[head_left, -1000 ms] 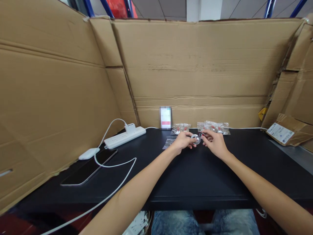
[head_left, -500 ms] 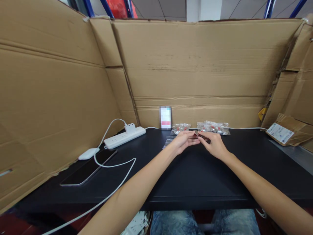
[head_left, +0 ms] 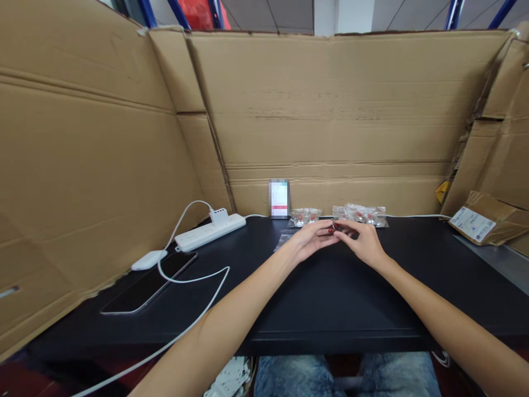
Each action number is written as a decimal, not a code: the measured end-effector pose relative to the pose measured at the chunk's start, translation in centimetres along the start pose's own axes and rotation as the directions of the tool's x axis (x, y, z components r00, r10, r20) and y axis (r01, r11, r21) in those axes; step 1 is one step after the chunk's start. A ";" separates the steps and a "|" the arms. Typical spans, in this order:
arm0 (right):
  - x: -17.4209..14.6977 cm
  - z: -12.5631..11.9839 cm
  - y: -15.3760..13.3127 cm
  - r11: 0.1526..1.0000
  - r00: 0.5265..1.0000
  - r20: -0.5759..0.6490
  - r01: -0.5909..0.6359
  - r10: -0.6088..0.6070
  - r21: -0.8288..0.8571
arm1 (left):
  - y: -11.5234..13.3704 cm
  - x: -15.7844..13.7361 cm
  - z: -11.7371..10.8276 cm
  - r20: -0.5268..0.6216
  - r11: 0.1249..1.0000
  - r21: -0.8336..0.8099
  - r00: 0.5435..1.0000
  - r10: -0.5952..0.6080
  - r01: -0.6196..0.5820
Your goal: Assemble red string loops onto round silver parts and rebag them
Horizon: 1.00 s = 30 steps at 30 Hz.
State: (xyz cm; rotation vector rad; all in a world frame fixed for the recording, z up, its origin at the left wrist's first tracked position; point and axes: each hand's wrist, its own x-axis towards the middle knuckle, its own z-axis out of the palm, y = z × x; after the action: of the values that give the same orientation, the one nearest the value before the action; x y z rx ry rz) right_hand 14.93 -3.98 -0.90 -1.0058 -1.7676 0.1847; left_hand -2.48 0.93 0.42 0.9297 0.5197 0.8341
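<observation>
A small red-and-silver piece (head_left: 333, 227) sits between my fingertips above the black table, too small to make out its exact kind. My left hand (head_left: 311, 240) is turned partly palm-up, its fingers reaching to the piece from the left. From the other side, my right hand (head_left: 362, 242) pinches it between thumb and fingers. Just behind my hands lie clear plastic bags with red-and-silver pieces, one bag (head_left: 305, 217) to the left and a larger group of bags (head_left: 360, 215) to the right. A flat clear bag (head_left: 284, 239) rests beside my left wrist.
A lit phone (head_left: 279, 199) leans on the cardboard wall (head_left: 330, 121). At left on the table (head_left: 330, 298) are a white power strip (head_left: 210, 232), a white adapter (head_left: 149, 260), a dark tablet-like device (head_left: 149, 284) and a looping cable (head_left: 206, 303). A labelled brown package (head_left: 490, 220) stands right.
The piece between my fingertips has turned, and its red part now shows where a silvery face showed before. Both hands stay in nearly the same place.
</observation>
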 end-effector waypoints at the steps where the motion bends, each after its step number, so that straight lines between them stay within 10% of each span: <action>1: 0.0 0.0 0.0 1.000 1.000 -0.003 0.001 -0.001 -0.001 | 0.0 0.0 0.0 0.002 1.000 -0.005 1.000 -0.003 0.003; 30: 0.4 -0.4 -0.5 1.000 0.999 -0.035 -0.001 0.000 -0.011 | 0.7 -0.6 0.6 -0.052 0.992 0.125 0.999 0.000 0.007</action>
State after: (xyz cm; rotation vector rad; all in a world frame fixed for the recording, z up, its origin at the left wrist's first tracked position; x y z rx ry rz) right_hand 15.00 -4.14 -0.21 -1.0114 -1.7386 0.1572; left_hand -2.70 0.36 1.33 1.0241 0.6240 0.8310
